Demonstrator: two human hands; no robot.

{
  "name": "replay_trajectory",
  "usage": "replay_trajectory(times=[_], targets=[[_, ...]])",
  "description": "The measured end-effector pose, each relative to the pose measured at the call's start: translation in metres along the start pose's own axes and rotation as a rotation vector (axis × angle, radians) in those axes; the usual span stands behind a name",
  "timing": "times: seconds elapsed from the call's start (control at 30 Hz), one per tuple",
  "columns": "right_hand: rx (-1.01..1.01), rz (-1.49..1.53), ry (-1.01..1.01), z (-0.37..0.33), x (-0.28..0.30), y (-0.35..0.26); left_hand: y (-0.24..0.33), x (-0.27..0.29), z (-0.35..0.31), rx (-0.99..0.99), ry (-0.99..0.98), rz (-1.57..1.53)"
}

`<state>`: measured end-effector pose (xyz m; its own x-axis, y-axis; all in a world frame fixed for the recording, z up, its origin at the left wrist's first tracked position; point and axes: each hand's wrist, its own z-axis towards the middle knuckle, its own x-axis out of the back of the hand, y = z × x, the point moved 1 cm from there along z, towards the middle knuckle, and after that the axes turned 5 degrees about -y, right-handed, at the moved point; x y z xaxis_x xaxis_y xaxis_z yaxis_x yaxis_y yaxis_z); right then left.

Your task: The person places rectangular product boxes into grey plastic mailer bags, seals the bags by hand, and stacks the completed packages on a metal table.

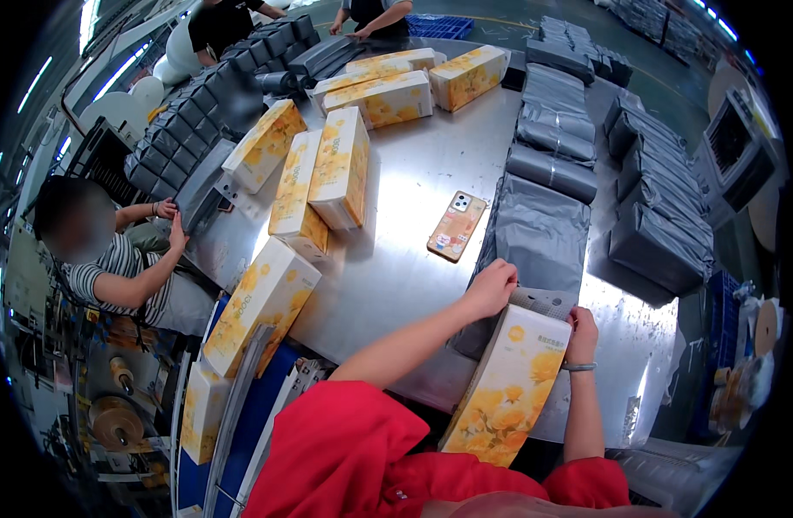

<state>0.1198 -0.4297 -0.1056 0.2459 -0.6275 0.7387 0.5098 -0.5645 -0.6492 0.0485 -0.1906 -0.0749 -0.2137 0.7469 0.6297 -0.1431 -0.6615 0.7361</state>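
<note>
In front of me a long white tissue pack printed with yellow flowers lies tilted, its near end against my body. The opening of a grey plastic bag meets the pack's far end, and its dotted inner side shows. My left hand pinches the bag's left edge with closed fingers. On the other side my right hand, a band at its wrist, is closed on the bag's right edge beside the pack's corner. The fingertips of both hands are partly hidden.
Flat grey bags are stacked ahead of my hands. A phone lies on the metal table. More tissue packs stand leftward, some on a conveyor. Wrapped grey parcels line the right. A seated person works at left.
</note>
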Motion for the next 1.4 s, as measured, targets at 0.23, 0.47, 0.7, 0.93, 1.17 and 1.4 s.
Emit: replay_trajectory(times=[0.23,0.47,0.7,0.93,1.17,1.4], targets=[[-0.071,0.239,0.229,-0.035,-0.019,-0.013,0.005,-0.030,-0.070,-0.023,0.241,0.113],[-0.045,-0.297,-0.329,-0.052,0.013,-0.020,0.012,-0.011,-0.089,0.339,-0.411,0.360],[-0.071,-0.370,-0.604,-0.120,0.011,-0.024,0.047,0.012,-0.144,0.266,-0.870,0.293],[-0.229,0.114,-0.160,-0.114,0.000,0.011,0.069,0.003,-0.156,0.140,-0.186,0.196],[-0.378,0.325,-0.249,-0.110,-0.006,0.024,0.012,-0.123,-0.070,0.129,-0.389,-0.064],[-0.275,0.345,-0.264,-0.125,0.003,0.022,0.064,-0.114,-0.074,0.033,-0.435,-0.114]])
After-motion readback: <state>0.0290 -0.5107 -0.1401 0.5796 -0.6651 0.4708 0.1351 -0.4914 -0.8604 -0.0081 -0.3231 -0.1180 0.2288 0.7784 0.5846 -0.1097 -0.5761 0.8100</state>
